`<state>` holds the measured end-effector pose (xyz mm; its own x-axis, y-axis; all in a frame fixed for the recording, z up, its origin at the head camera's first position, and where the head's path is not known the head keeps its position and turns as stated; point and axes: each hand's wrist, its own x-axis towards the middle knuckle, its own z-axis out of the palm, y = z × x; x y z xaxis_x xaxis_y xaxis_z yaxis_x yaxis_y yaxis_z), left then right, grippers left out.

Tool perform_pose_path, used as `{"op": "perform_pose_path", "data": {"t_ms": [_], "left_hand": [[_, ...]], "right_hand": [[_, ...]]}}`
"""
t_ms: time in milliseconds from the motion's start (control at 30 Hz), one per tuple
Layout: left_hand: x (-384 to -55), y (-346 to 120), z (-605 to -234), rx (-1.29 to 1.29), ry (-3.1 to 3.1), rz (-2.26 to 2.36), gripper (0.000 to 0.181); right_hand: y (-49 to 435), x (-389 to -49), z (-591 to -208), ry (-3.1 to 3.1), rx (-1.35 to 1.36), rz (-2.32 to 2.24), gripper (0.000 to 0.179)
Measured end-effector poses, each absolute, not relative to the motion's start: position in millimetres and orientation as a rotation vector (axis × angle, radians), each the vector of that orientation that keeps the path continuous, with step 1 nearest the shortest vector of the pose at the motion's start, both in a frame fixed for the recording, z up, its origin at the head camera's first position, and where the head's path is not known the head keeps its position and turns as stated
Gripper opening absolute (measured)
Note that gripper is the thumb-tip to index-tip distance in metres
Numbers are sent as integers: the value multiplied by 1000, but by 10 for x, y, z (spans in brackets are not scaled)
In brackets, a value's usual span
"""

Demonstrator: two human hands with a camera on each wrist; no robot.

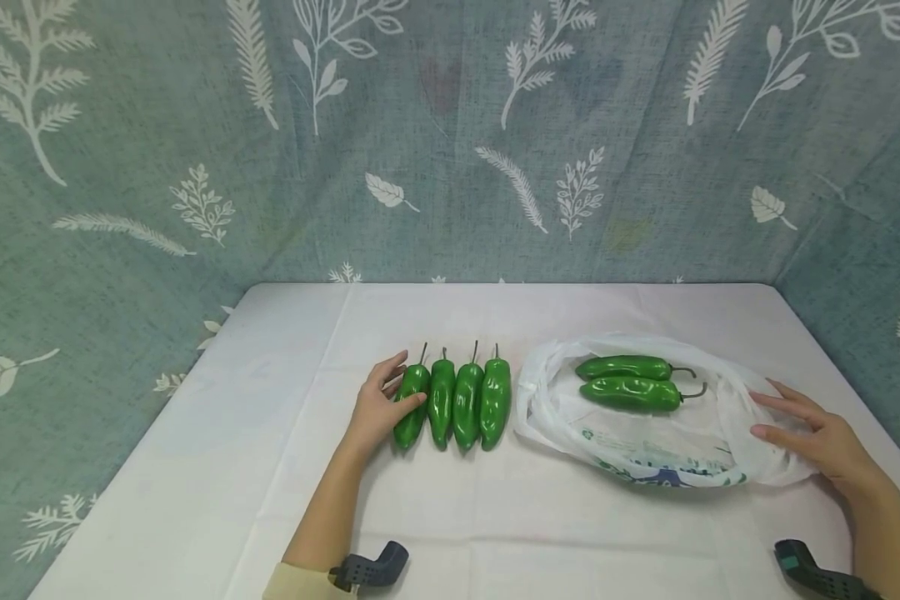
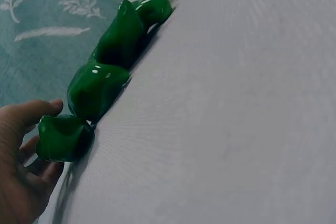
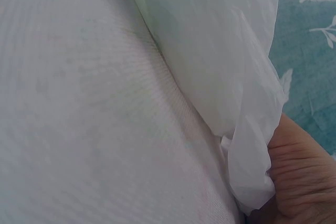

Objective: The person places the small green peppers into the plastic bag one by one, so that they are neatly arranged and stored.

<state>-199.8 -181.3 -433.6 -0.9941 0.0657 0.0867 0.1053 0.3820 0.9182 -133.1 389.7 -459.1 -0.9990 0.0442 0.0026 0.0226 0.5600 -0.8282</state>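
Note:
Several glossy green chili peppers lie side by side in a row on the table, stems pointing away. My left hand [image 1: 377, 410] grips the leftmost pepper [image 1: 411, 429], thumb on one side and fingers on the other; the left wrist view shows this pepper [image 2: 63, 139] between them. Right of the row, a white plastic bag [image 1: 570, 433] lies with its mouth spread wide. Inside are two more green peppers [image 1: 630, 393], stems to the right. My right hand [image 1: 825, 433] rests on the bag's right side with fingers extended; in the right wrist view, bag film [image 3: 210, 51] hides the fingertips.
A white cloth [image 1: 570, 533] covers the table. Blue-green fabric [image 1: 450, 167] with white leaf prints hangs behind the table and along its sides. Dark wrist-worn devices [image 1: 375, 567] sit on both forearms.

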Motion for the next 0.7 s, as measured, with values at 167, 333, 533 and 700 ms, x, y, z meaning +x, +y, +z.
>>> {"op": "perform_pose_path", "data": {"t_ms": [167, 333, 533, 700], "left_hand": [[-1991, -1810, -4382, -138, -2640, -1697, 74], [-1983, -1810, -4400, -63, -2689, -1702, 74], [-1996, -1774, -4406, 6, -2784, -1530, 73], [-2005, -1765, -4428, 32, -2800, -1457, 72]], "right_hand": [[3901, -1328, -4584, -2757, -62, 1471, 57], [3898, -1332, -4588, -2767, -48, 1444, 57], [3896, -1347, -4599, -2761, -43, 1411, 58], [3899, -1341, -4607, -2758, -33, 1427, 58]]}}
